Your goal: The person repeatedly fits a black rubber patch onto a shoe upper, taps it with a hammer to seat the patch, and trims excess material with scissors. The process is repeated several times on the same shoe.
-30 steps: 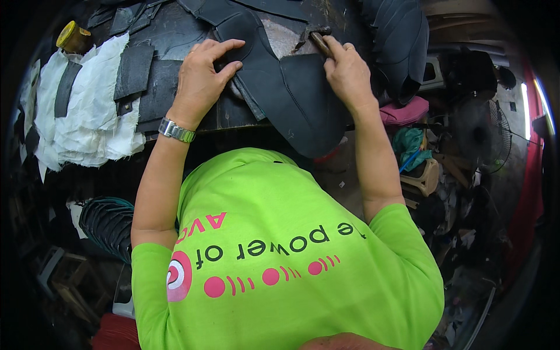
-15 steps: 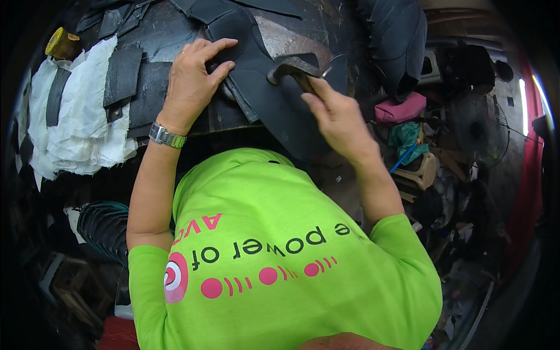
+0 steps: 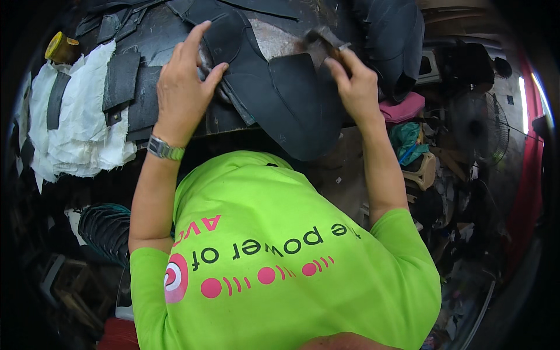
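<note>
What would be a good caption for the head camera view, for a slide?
Right hand gripping a hammer, left hand beside a black seamed piece on a dark worktable.

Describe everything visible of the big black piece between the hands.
The black piece looks like smooth, matt leather or similar. A curved seam runs down it, and a pale mark sits near its broad, rounded end. It lies on the table, that end overhanging the near edge. The left hand touches its left edge.
</note>
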`<state>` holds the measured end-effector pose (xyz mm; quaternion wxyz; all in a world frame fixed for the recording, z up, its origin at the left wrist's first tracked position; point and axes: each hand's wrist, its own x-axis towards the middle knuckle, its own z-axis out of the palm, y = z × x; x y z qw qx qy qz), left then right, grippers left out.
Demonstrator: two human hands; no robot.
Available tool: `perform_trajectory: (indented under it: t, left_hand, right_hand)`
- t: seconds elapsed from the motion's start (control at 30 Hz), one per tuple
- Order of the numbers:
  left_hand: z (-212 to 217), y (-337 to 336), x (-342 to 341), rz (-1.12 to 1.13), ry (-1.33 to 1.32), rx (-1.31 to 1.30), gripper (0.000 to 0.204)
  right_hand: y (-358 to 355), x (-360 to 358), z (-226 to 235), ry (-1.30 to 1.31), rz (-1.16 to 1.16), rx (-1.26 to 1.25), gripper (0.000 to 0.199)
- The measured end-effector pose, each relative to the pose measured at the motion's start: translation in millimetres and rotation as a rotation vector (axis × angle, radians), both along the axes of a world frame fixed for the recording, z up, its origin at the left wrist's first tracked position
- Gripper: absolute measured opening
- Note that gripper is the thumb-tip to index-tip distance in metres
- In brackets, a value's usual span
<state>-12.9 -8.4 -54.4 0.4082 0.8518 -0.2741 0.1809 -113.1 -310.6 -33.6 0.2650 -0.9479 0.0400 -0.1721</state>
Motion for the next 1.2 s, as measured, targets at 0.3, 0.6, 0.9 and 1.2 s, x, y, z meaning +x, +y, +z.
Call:
perform_trajectory:
  t: [0.3, 0.6, 0.9, 1.2]
  left_hand:
    - [-2, -85, -10, -0.269, -0.059, 0.308, 0.066]
    - [9, -69, -47, -0.531, -0.213, -0.031, 0.044]
    - [46, -18, -35, -0.608, -0.512, -0.206, 0.043]
    - [30, -8, 15, -0.259, 0.089, -0.437, 0.04]
  right_hand:
    - [-11, 127, -7, -0.138, 0.135, -0.085, 0.055]
    - [67, 168, 28, 0.705, 0.228, 0.91, 0.065]
    - [67, 173, 10, 0.297, 0.127, 1.665, 0.057]
    - [99, 68, -1, -0.016, 0.254, 1.618, 0.101]
